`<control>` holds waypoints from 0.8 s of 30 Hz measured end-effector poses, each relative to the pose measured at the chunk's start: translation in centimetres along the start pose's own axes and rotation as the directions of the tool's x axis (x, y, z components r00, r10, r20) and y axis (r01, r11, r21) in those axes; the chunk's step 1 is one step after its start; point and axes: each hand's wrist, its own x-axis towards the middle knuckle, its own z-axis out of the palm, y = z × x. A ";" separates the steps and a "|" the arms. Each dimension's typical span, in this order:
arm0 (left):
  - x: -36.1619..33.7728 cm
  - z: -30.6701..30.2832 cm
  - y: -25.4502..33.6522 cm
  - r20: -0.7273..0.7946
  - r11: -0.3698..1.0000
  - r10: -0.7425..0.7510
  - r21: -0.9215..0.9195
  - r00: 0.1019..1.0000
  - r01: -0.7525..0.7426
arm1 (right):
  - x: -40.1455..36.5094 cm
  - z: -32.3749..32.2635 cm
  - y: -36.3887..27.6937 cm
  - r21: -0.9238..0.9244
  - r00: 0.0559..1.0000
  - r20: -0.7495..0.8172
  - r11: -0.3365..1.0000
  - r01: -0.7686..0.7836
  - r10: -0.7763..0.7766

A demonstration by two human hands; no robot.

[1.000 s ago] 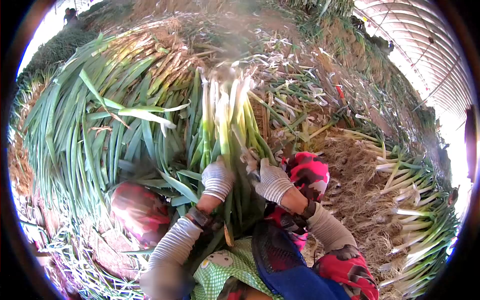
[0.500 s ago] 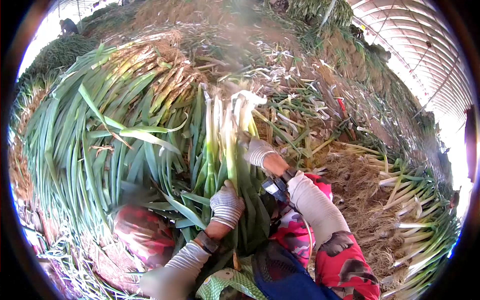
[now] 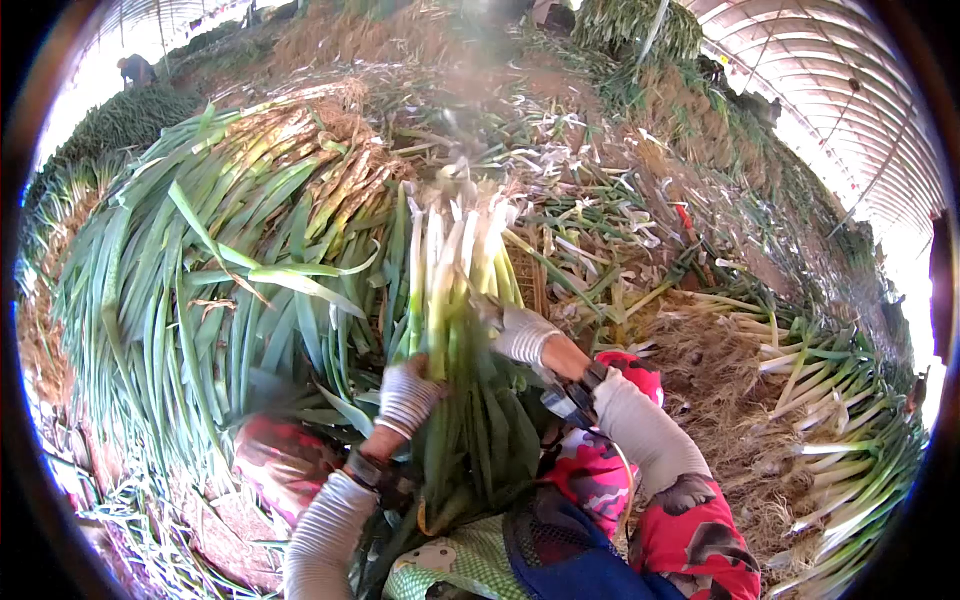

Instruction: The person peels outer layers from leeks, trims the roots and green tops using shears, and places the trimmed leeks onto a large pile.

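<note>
A bunch of large green onions point(image 3: 455, 300) stands between my hands, with white stalk ends up and dark green leaves hanging toward my lap. My left hand point(image 3: 408, 394), in a striped knit glove, is closed on the left side of the bunch where the stalks turn green. On the opposite side, my right hand point(image 3: 522, 332), also gloved, presses against the stalks with its fingers partly hidden. To the left lies a big heap of green onions point(image 3: 220, 260), its leaves spread toward me.
Trimmed green onions point(image 3: 835, 450) lie in a row at the right, beside a pile of dry roots point(image 3: 700, 370). Peeled scraps point(image 3: 590, 210) cover the ground ahead. Another person point(image 3: 135, 70) is at the far left, under an arched roof point(image 3: 830, 80).
My left hand has shifted left and up to the side of the bunch. The stalks are now gathered closer together. My right hand has moved only slightly, downward.
</note>
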 end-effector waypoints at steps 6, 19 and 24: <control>0.2 -4.6 5.2 0.069 0.991 0.094 0.090 0.993 -0.100 | -8.7 0.4 -0.2 -0.030 0.981 0.121 0.988 0.153 -0.149; -4.7 2.6 5.1 0.212 0.948 -0.095 0.318 0.973 0.023 | -6.2 -2.9 0.7 0.064 0.996 -0.037 0.995 -0.077 0.080; -0.3 -3.2 3.6 0.415 0.969 -0.163 0.240 0.895 0.065 | -3.5 -2.7 -0.7 0.088 0.991 -0.054 0.988 0.128 -0.123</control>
